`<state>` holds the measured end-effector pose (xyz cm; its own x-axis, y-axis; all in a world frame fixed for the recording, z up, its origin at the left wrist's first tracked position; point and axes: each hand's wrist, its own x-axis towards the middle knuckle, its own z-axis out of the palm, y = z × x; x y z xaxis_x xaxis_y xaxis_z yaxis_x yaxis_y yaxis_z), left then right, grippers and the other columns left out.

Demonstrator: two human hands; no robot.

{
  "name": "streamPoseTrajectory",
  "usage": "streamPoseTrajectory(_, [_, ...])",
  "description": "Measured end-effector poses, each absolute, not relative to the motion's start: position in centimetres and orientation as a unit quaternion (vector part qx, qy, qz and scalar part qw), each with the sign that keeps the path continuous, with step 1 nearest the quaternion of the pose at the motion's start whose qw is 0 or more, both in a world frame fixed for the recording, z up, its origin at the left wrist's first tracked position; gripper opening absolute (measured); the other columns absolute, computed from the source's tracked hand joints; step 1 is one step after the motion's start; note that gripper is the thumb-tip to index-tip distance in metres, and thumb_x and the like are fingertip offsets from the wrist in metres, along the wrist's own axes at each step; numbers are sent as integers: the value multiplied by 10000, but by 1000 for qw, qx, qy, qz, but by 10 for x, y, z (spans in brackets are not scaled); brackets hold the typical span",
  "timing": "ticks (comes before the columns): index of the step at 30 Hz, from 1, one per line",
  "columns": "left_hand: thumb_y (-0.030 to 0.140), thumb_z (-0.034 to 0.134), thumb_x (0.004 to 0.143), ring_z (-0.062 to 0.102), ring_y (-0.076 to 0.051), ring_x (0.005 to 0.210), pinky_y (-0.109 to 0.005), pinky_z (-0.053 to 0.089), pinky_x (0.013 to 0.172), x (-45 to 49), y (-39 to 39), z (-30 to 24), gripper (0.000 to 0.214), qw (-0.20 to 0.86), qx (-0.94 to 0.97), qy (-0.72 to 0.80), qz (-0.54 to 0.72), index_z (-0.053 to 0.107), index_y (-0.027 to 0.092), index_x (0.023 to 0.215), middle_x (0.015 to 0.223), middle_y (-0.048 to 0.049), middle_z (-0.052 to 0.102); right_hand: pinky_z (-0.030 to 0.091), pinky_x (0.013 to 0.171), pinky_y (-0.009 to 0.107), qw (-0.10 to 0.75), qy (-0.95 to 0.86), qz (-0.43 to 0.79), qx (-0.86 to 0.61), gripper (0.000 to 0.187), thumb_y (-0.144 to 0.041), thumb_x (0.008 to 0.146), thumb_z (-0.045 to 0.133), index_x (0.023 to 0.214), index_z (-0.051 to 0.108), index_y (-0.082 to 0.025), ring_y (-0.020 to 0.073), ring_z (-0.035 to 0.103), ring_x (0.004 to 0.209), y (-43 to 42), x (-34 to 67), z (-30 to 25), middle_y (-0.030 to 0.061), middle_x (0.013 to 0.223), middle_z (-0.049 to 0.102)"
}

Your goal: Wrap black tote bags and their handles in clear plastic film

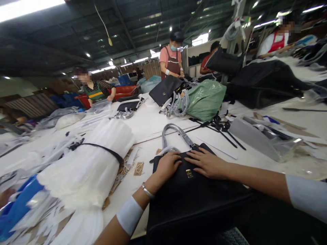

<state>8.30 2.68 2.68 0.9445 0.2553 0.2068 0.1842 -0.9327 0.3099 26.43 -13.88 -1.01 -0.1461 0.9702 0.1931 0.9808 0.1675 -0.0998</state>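
Note:
A black handbag (194, 200) lies at the near edge of the white table, its top pointing away from me. On its front is a small gold clasp (189, 173). The bag's handle (176, 127), wrapped in clear plastic, arches over the table beyond it. My left hand (167, 166) rests on the bag near the top edge, fingers slightly bent and pressing on it. To the right of it, my right hand (208, 163) lies flat on the bag with its fingers stretched toward the left hand. Neither hand grips anything.
A strapped roll of white foam sheets (89, 163) sits to the left, above a blue bin (17, 207). Farther back are a green plastic bag (205, 98) and another black handbag (166, 89). Black straps (224, 129) and clear plastic (258, 139) lie to the right. Several people work beyond.

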Motion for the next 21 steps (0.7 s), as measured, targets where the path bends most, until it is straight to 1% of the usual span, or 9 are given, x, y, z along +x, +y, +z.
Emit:
streamPoseTrajectory(2, [248,549,941,596,-214,1171,-354,452,1054,75,38,39,245,123,968,162,144,698,226,1133,1258,-47,664,258,1111,596,112,-754,-11,-647,571,-386,939,526,1483,416,-248,355,397,1381,-138,264,-7,119,1514,431])
streamPoseTrajectory(5, [292,539,941,583,-240,1190,-368,456,1028,67,62,52,321,108,953,243,145,643,213,1234,1293,-78,643,253,1105,608,123,-755,-12,-644,556,-393,940,522,1471,437,-253,362,404,1376,-137,264,-8,123,1508,438])
streamPoseTrajectory(7, [329,611,894,648,-238,1076,-335,507,936,64,77,54,369,115,955,252,105,642,198,1238,1174,-81,705,261,1100,609,133,-753,-24,-644,546,-399,943,513,1464,449,-250,363,414,1368,-137,265,-12,124,1501,448])
streamPoseTrajectory(9, [329,679,834,695,-203,916,-278,534,832,66,89,55,397,125,961,237,66,660,207,1211,1012,-42,752,273,1096,604,143,-751,-36,-643,539,-395,942,510,1458,458,-250,361,425,1361,-136,265,-15,120,1493,460])
streamPoseTrajectory(11, [292,677,816,699,-184,843,-255,529,786,70,95,56,362,122,966,223,43,681,218,1171,947,-21,759,282,1093,599,150,-752,-44,-640,536,-387,935,516,1451,468,-249,358,435,1353,-136,265,-18,119,1488,468])
streamPoseTrajectory(14, [221,614,824,692,-203,853,-275,517,785,81,97,64,249,99,973,205,29,722,208,1049,962,-42,756,285,1088,603,150,-754,-41,-639,543,-383,932,520,1453,467,-240,364,433,1353,-136,265,-17,130,1492,459])
streamPoseTrajectory(16, [196,587,832,689,-224,871,-301,509,802,87,94,75,223,83,977,194,29,722,192,1010,958,-65,753,273,1090,614,144,-754,-33,-640,545,-388,939,510,1458,460,-230,371,420,1362,-136,265,-15,143,1496,449])
streamPoseTrajectory(18, [207,575,855,685,-237,884,-325,502,820,91,87,87,236,72,979,186,42,695,181,1056,962,-84,745,257,1096,623,140,-754,-26,-641,544,-398,949,499,1463,454,-226,375,409,1369,-137,265,-14,152,1496,445])
streamPoseTrajectory(21, [249,607,854,672,-220,887,-324,498,834,93,68,101,301,74,982,162,65,634,199,1150,1040,-76,722,242,1102,629,146,-751,-21,-643,547,-405,947,509,1465,449,-237,374,409,1370,-138,264,-14,154,1495,447])
